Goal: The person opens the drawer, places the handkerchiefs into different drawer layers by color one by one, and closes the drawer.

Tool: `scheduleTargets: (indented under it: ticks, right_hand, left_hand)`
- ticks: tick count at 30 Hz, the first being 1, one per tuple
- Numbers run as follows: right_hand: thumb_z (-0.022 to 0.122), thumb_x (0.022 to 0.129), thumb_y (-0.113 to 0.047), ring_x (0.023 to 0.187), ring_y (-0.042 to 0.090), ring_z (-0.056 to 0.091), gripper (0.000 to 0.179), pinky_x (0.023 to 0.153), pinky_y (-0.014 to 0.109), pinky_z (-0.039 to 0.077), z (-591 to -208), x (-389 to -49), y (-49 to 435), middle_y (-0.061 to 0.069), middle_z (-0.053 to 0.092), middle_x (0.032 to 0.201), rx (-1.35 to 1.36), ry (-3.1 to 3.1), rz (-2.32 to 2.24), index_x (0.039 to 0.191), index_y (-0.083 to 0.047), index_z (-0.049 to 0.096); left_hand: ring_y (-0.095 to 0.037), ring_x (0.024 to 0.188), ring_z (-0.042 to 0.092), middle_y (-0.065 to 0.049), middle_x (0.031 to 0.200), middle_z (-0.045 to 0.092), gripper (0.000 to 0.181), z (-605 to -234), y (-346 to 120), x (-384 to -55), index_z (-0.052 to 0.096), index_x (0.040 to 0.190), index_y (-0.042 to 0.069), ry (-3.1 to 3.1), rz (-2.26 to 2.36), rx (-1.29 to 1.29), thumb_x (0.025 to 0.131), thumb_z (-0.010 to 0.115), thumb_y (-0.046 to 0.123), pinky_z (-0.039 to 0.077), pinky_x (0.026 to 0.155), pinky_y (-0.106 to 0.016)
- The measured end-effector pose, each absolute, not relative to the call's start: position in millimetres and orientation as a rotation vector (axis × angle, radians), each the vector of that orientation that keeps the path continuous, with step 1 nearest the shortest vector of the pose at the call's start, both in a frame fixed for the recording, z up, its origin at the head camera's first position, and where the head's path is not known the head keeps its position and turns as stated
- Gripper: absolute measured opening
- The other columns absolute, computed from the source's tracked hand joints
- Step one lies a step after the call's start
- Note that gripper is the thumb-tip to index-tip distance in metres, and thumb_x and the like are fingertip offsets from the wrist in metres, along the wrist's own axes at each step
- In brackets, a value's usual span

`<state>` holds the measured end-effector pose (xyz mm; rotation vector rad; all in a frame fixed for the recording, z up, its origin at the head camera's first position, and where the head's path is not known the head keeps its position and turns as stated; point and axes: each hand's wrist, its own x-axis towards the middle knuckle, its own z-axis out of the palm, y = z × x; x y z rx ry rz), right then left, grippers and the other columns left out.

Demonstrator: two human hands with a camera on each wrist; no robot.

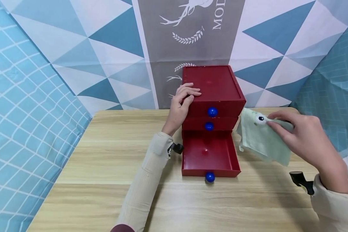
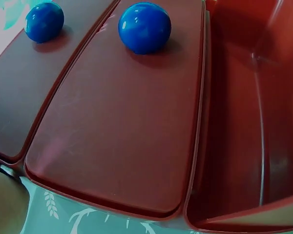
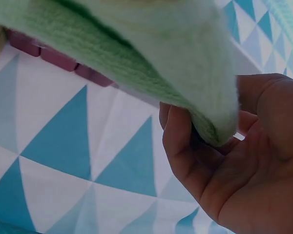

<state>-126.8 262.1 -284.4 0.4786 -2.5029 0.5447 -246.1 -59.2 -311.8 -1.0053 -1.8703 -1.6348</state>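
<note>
My left hand [image 1: 182, 104] rests on the left edge of the red drawer cabinet [image 1: 210, 82], fingers lying over its top. Two upper drawers are shut, each with a round blue knob [image 1: 212, 112]. Below them the bottom drawer [image 1: 207, 154] stands pulled out, its inner floor showing; in the left wrist view this drawer [image 2: 254, 122] is at the right. To the right of the cabinet, my right hand [image 1: 303, 137] pinches a pale green cloth [image 1: 264, 141] with a cartoon eye on it. The cloth hangs down from the fingers, and its fuzzy folds [image 3: 205, 73] fill the top of the right wrist view.
The cabinet stands at the back of a wooden table [image 1: 113, 167]. Behind it is a wall covering [image 1: 121, 54] of blue and white triangles with a grey deer panel. Blue tiled coverings [image 1: 23, 106] close in both sides.
</note>
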Motion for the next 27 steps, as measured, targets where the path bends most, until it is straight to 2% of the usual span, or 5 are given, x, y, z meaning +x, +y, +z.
scheduleTargets:
  ticks: [4, 7, 14, 22, 27]
  right_hand:
    - [0.077, 0.083, -0.006, 0.055, -0.005, 0.042, 0.022, 0.055, 0.016, 0.035, -278, -115, 257, 0.004, 0.074, 0.088, 0.524, -2.458, 0.519, 0.104, -0.012, 0.075]
    - [0.079, 0.080, -0.003, 0.048, -0.003, 0.038, 0.027, 0.050, 0.017, 0.033, -272, -108, 252, 0.002, 0.074, 0.087, 0.567, -2.426, 0.538, 0.104, -0.014, 0.075]
    - [0.084, 0.069, 0.006, 0.071, -0.011, 0.051, 0.043, 0.052, 0.012, 0.040, -262, -99, 231, 0.001, 0.075, 0.094, 0.731, -2.322, 0.610, 0.107, -0.011, 0.076]
    - [0.082, 0.069, 0.009, 0.086, -0.003, 0.063, 0.044, 0.073, 0.007, 0.048, -270, -108, 211, 0.004, 0.074, 0.101, 0.891, -2.211, 0.800, 0.110, -0.007, 0.075]
    - [0.084, 0.067, 0.010, 0.091, 0.008, 0.070, 0.050, 0.078, 0.008, 0.050, -281, -115, 202, 0.004, 0.074, 0.107, 0.910, -2.236, 0.821, 0.112, -0.009, 0.074]
  left_hand:
    - [-0.041, 0.133, 0.041, -0.029, 0.120, 0.063, 0.027, -312, -58, -246, 0.067, 0.107, -0.013, -1.868, -1.641, -0.992, 0.097, 0.042, -0.006, 0.014, 0.122, -0.039]
    - [-0.041, 0.133, 0.040, -0.030, 0.120, 0.062, 0.027, -311, -58, -246, 0.066, 0.107, -0.014, -1.854, -1.648, -0.988, 0.097, 0.042, -0.007, 0.013, 0.123, -0.041]
    - [-0.041, 0.133, 0.040, -0.031, 0.120, 0.062, 0.027, -312, -59, -247, 0.067, 0.107, -0.014, -1.844, -1.651, -0.996, 0.097, 0.043, -0.007, 0.019, 0.120, -0.035]
    - [-0.040, 0.133, 0.040, -0.029, 0.121, 0.062, 0.026, -313, -60, -247, 0.066, 0.108, -0.014, -1.869, -1.644, -1.003, 0.098, 0.044, -0.006, 0.014, 0.122, -0.038]
    - [-0.041, 0.133, 0.041, -0.029, 0.121, 0.062, 0.026, -314, -58, -248, 0.066, 0.108, -0.013, -1.870, -1.642, -1.007, 0.098, 0.044, -0.006, 0.013, 0.122, -0.040]
